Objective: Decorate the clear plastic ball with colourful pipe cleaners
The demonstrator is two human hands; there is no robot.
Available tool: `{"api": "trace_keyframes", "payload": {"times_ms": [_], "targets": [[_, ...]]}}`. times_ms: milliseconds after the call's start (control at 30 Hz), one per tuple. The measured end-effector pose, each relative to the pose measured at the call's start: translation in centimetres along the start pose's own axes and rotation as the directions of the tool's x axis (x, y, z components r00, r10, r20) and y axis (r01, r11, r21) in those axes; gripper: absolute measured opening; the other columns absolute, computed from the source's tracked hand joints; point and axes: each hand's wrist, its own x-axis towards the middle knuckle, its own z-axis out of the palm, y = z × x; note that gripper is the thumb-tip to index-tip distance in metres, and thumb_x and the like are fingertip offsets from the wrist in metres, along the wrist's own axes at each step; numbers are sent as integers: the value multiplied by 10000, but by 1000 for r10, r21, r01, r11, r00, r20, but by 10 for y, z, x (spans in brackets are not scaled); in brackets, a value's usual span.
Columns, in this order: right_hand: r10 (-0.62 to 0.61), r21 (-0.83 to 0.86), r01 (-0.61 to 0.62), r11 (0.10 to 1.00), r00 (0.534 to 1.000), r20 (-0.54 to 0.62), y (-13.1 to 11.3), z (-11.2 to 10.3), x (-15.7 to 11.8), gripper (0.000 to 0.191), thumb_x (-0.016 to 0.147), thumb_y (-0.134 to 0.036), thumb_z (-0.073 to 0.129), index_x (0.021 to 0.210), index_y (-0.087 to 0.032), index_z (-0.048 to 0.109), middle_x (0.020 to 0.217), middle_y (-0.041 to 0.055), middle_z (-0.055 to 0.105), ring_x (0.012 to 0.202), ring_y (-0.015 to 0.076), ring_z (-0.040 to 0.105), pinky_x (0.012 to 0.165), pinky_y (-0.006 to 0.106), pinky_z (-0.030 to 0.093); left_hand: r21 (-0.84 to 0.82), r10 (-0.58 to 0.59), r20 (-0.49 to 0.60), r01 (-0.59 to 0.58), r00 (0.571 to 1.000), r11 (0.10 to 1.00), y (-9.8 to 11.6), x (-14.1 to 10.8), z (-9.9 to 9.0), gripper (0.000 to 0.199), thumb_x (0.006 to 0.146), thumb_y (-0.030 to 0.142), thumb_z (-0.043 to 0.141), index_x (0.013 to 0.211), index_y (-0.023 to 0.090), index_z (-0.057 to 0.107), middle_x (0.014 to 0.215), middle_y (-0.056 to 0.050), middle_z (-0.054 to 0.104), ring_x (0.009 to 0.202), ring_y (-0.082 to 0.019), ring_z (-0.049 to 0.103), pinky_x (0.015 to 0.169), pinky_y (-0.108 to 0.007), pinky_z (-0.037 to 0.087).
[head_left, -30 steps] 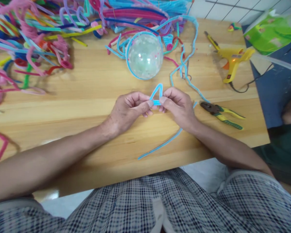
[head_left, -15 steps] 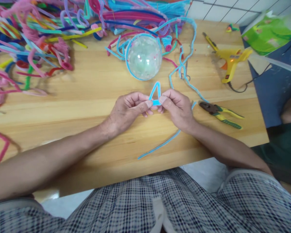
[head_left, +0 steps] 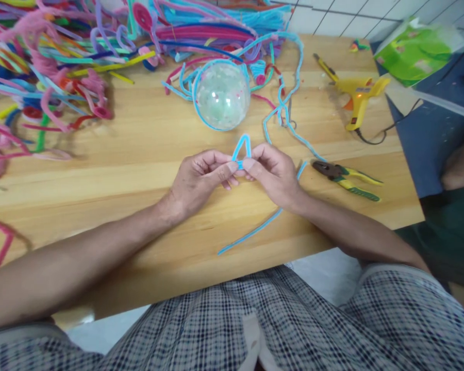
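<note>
A blue pipe cleaner (head_left: 241, 146), bent into a small triangle with its point away from me, is held between my two hands. My left hand (head_left: 201, 180) pinches its lower left corner between thumb and fingers. At the lower right corner my right hand (head_left: 274, 175) grips it the same way, and the two thumbs nearly meet. Just beyond the fingertips sits a clear ball (head_left: 222, 95) with a blue pipe cleaner round its rim. A loose blue pipe cleaner (head_left: 251, 234) lies on the table, partly hidden under my right hand.
Pliers (head_left: 344, 178) lie right of my right hand. Farther back are a yellow glue gun (head_left: 359, 98) with its cord and a yellow cutter knife (head_left: 325, 67). Many coloured pipe cleaners (head_left: 50, 77) heap at the back left. A person's leg (head_left: 460, 237) is at the right.
My thumbs have come closer together along the triangle's base, so less of it shows. The whole view has shifted slightly; the tools and ball lie as before.
</note>
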Motion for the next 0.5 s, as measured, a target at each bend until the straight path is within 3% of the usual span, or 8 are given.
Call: {"api": "trace_keyframes", "payload": {"times_ms": [200, 367, 500], "targets": [[-22, -48, 22, 999, 1000, -6, 4, 2, 1, 570, 973, -791, 755, 884, -245, 617, 760, -44, 626, 677, 122, 543, 625, 281, 443, 58, -20, -8, 21, 1000, 998, 2, -2, -1, 395, 857, 580, 992, 880, 228, 816, 774, -21, 830, 640, -146, 754, 635, -271, 648], [-30, 46, 27, 999, 997, 66, 3, -2, 3, 555, 958, -748, 808, 859, -226, 646, 720, -52, 646, 646, 110, 554, 631, 264, 455, 47, -37, 31, 35, 999, 998, 5, -5, -4, 364, 853, 545, 1006, 814, 234, 821, 758, -26, 835, 647, -147, 761, 645, -265, 652], [-55, 91, 51, 995, 997, 45, 2, -1, 3, 538, 952, -709, 839, 842, -217, 649, 705, -54, 658, 630, 101, 557, 615, 253, 437, 33, -40, 46, 39, 998, 999, 5, -3, -5, 365, 842, 547, 1013, 806, 232, 832, 779, -36, 852, 652, -142, 771, 639, -240, 652]]}}
